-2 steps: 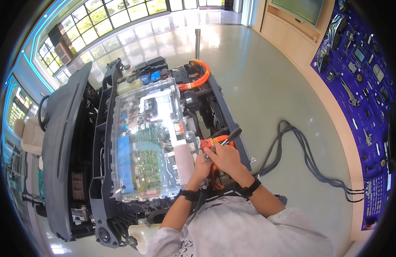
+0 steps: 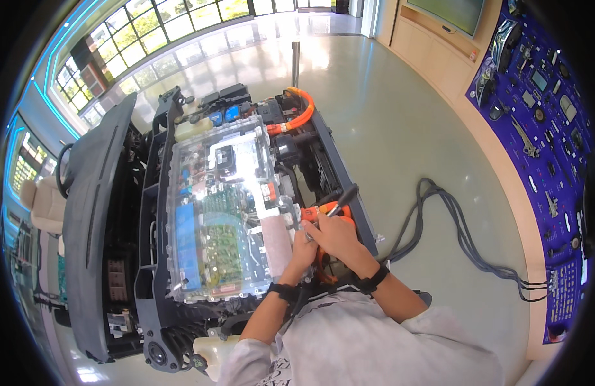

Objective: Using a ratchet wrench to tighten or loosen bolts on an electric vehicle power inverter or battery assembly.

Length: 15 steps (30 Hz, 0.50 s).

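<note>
My right hand [image 2: 340, 238] is closed around a ratchet wrench [image 2: 336, 207]; its dark grip and part of the metal shaft stick out past the fingers, pointing away and to the right. Just left of it and touching it, my left hand [image 2: 301, 255] is closed at the wrench's head end, where a bit of metal shows between the two hands. What the wrench sits on is hidden beneath them. Right beyond my fingers are an orange cable connector [image 2: 308, 214] and thick orange cable. A clear-covered electronics housing [image 2: 223, 212] lies to the left, with a pinkish cloth-like strip [image 2: 276, 241] along its near right edge.
A second orange cable [image 2: 304, 114] loops at the far end of the vehicle front frame [image 2: 339, 161]. To the left stands a dark dashboard [image 2: 98, 219]. Black cables [image 2: 461, 238] lie on the floor at right, running to a blue parts board [image 2: 535, 128].
The wrench's grip end has swung slightly away and to the left, and my right hand has turned a little with it. My left hand stays nearly in place.
</note>
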Available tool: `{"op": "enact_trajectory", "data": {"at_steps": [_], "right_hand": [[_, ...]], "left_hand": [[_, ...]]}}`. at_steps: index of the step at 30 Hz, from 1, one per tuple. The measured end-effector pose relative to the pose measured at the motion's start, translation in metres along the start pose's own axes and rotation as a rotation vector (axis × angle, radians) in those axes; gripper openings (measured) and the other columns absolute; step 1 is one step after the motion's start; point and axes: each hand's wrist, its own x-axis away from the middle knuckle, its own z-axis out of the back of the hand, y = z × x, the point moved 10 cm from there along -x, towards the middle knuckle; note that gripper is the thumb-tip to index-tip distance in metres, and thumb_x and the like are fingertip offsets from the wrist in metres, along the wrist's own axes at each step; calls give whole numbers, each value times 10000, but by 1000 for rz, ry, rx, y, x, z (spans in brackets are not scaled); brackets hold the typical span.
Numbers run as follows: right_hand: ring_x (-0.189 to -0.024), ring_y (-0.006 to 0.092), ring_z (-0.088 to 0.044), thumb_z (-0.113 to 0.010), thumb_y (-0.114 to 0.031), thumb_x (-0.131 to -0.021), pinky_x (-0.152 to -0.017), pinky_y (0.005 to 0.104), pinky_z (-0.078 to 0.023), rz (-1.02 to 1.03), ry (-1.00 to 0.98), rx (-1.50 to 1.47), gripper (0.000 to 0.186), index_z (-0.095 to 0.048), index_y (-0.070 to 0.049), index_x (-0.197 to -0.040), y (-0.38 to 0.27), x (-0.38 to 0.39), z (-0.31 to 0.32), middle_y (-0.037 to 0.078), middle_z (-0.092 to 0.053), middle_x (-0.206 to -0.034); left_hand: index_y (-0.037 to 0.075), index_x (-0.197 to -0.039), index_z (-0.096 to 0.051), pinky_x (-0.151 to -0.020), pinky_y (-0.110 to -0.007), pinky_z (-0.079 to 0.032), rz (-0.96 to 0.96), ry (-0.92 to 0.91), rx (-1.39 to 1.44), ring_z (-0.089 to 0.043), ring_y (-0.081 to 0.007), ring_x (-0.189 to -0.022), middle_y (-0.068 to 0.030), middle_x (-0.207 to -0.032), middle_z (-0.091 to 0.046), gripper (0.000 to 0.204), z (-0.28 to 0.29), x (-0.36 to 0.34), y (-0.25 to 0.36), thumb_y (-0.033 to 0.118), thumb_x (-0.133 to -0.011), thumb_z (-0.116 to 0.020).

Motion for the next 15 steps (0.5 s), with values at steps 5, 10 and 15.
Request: {"op": "enact_trajectory", "data": {"at_steps": [5, 10, 15], "right_hand": [[-763, 350, -599, -507, -309, -843, -714, 411, -469, 226, -58, 149, 342, -534, 5, -976, -41, -27, -41, 204, -611, -806], [-792, 349, -605, -574, -205, -766, -700, 437, -485, 840, -120, -98, 339, -482, -49, -1053, -117, 7, -43, 158, -613, -893], [-782, 359, -602, -591, -186, -743, -686, 429, -483, 471, -350, -16, 412, -445, -47, -1102, -77, -20, -62, 188, -613, -871]], "left_hand": [[-35, -892, -596, -604, -261, -441, -346, 372, -157, -579, -113, -724, -64, -764, -626, 177, 27, 9, 37, 99, -808, -516], [-38, -881, -597, -598, -262, -441, -40, 141, -38, -580, -113, -720, -66, -752, -625, 178, 25, 14, 8, 103, -804, -519], [-41, -870, -597, -591, -264, -440, -84, 187, -54, -581, -113, -716, -68, -740, -623, 180, 20, 12, 5, 106, -799, -521]]}}
